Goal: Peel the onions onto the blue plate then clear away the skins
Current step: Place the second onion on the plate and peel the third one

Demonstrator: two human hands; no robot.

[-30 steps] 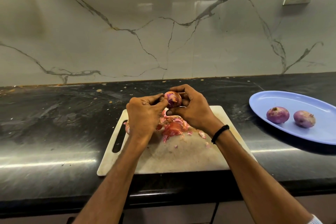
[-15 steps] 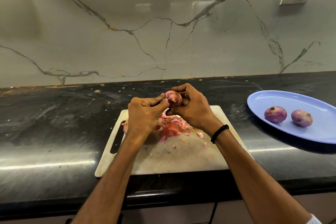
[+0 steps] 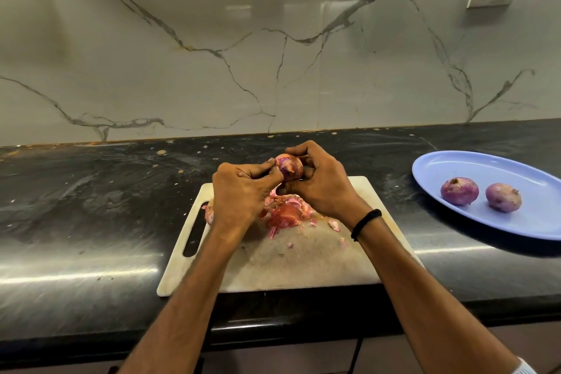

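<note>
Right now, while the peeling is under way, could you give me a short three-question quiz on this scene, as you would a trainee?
1. True or false: the blue plate holds three onions.
2. Where does the pile of skins lie? A: on the cutting board; B: on the blue plate; C: on the bare counter.
3. Fill the gap: the left hand and the right hand both hold one ____ above the board.

Key
1. False: it holds two onions.
2. A.
3. onion.
</note>
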